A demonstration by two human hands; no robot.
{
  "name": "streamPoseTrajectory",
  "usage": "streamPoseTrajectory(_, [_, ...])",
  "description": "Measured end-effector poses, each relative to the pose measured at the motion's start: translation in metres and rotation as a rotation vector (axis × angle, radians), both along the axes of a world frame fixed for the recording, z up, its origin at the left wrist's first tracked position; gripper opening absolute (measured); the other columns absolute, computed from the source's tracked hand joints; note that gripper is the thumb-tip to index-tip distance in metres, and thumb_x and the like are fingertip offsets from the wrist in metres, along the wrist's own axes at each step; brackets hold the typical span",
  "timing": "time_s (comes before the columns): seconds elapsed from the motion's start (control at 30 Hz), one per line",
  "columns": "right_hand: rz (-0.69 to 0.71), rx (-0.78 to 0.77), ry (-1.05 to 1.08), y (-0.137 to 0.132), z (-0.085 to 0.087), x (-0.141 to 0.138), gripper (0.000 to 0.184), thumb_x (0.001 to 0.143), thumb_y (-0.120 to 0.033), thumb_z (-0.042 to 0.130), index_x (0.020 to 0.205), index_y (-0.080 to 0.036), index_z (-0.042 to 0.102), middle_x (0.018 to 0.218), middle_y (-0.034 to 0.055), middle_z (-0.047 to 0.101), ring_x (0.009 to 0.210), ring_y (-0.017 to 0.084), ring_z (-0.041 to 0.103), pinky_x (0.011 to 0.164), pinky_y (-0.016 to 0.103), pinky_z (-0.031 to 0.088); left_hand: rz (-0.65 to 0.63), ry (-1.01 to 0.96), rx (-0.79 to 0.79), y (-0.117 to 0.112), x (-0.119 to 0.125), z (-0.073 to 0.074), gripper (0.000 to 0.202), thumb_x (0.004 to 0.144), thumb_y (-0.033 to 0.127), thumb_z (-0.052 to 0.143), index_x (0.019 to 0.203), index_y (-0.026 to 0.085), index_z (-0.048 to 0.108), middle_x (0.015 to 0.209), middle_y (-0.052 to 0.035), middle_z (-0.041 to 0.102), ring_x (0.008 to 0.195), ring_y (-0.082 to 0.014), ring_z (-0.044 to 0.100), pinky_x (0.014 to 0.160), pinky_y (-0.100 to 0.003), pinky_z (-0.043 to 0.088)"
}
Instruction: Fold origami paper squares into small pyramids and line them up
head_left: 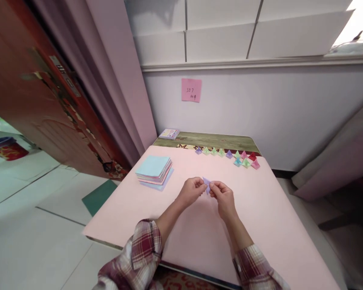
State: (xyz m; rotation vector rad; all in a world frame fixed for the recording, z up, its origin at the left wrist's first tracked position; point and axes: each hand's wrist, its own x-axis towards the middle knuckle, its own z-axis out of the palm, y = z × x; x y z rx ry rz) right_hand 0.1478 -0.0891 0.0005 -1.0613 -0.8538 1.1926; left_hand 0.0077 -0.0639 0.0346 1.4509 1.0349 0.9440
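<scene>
Head view: pinching a small purple paper (207, 183) between closed fingertips of left hand (192, 189) and right hand (225, 197), over the pink table (275, 225); apparently at a folding or shaping step, next calling for even pressure from both sides; showing folded pieces (236, 155) beyond and, far left, a bucket (10, 152) with contents impossible to make out

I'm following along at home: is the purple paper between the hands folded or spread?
Folded: the purple paper, held by left hand and right hand, forms a small pointed shape.
</scene>
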Motion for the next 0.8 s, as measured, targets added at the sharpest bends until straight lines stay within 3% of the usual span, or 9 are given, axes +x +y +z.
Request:
streamPoseTrajectory(0.1, [0.035, -0.016, -0.009, 0.002, -0.005, 0.005, 0.032, 0.07, -0.044, 0.075, 0.08, -0.014, 0.069, 0.065, 0.0008, 0.062, 0.059, 0.012, 0.053, 0.057, 0.025, 0.044, -0.024, 0.059, 0.041, 0.003, 0.002, -0.001, 0.023, 0.072, 0.032, 0.064, 0.06, 0.016, 0.052, 0.055, 0.004, 0.05, 0.053, -0.0094, 0.045, 0.053, -0.022, 0.036])
streamPoseTrajectory(0.27, [-0.049, -0.012, 0.003, 0.004, -0.009, 0.012, 0.032, 0.072, -0.045, 0.074, 0.081, -0.015, 0.068, 0.064, -0.0002, 0.062, 0.058, 0.012, 0.053, 0.058, 0.026, 0.045, 0.001, -0.013, 0.004, 0.003, 0.011, -0.009, 0.024, 0.076, 0.038, 0.063, 0.071, 0.015, 0.059, 0.063, 0.001, 0.057, 0.057, -0.0108, 0.05, 0.058, -0.023, 0.04])
streamPoseTrajectory(0.4, [-0.068, -0.032, 0.042, 0.003, -0.009, 0.013, 0.032, 0.073, -0.044, 0.074, 0.083, -0.015, 0.067, 0.063, -0.0007, 0.061, 0.059, 0.012, 0.053, 0.06, 0.026, 0.045, 0.029, -0.028, -0.016, 0.001, 0.021, -0.015, 0.025, 0.077, 0.038, 0.064, 0.069, 0.015, 0.058, 0.059, 0.0017, 0.055, 0.054, -0.0103, 0.048, 0.056, -0.023, 0.039])
streamPoseTrajectory(0.53, [-0.104, -0.033, 0.022, 0.0, -0.004, 0.012, 0.032, 0.073, -0.045, 0.073, 0.082, -0.015, 0.067, 0.064, -0.0002, 0.062, 0.059, 0.012, 0.054, 0.059, 0.026, 0.046, 0.041, -0.037, -0.018, -0.005, 0.025, -0.008, 0.023, 0.077, 0.036, 0.064, 0.069, 0.016, 0.057, 0.059, 0.0028, 0.054, 0.055, -0.0096, 0.046, 0.054, -0.023, 0.037])
streamPoseTrajectory(0.67, [-0.213, -0.012, -0.023, -0.003, -0.001, 0.01, 0.031, 0.075, -0.045, 0.071, 0.082, -0.015, 0.068, 0.065, 0.0006, 0.062, 0.059, 0.013, 0.055, 0.06, 0.028, 0.048, 0.18, -0.067, 0.031, -0.013, 0.028, 0.002, 0.018, 0.074, 0.032, 0.067, 0.073, 0.016, 0.058, 0.067, 0.0019, 0.057, 0.061, -0.01, 0.05, 0.06, -0.022, 0.04])
streamPoseTrajectory(0.8, [-0.261, 0.003, -0.055, -0.006, -0.002, 0.008, 0.033, 0.075, -0.047, 0.07, 0.084, -0.014, 0.069, 0.068, 0.0025, 0.064, 0.06, 0.015, 0.057, 0.061, 0.031, 0.05, 0.253, -0.15, 0.028, -0.015, 0.031, 0.0, 0.016, 0.07, 0.026, 0.07, 0.073, 0.017, 0.058, 0.069, 0.0021, 0.057, 0.062, -0.0098, 0.052, 0.062, -0.023, 0.042])
